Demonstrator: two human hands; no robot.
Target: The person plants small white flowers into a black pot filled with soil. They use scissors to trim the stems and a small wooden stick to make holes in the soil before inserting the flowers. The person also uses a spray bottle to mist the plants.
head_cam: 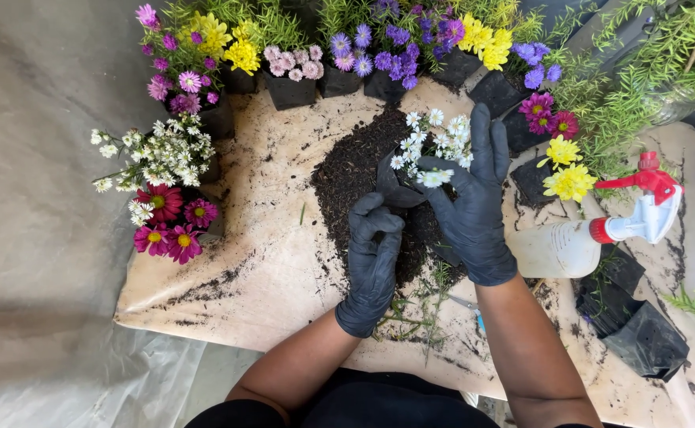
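While the right hand [474, 198] is cupped around the white flowers [435, 150], clasping the stems and the small black pot [395, 190] at their base, the left hand [373, 254] is curled shut on a clump of soil beside it. The step is best done by keeping the stems upright and pressing soil in gently, not crushing roots. The flowers are small, daisy-like and bunched, held over the dark soil heap [351, 170] on the paper sheet [268, 261].
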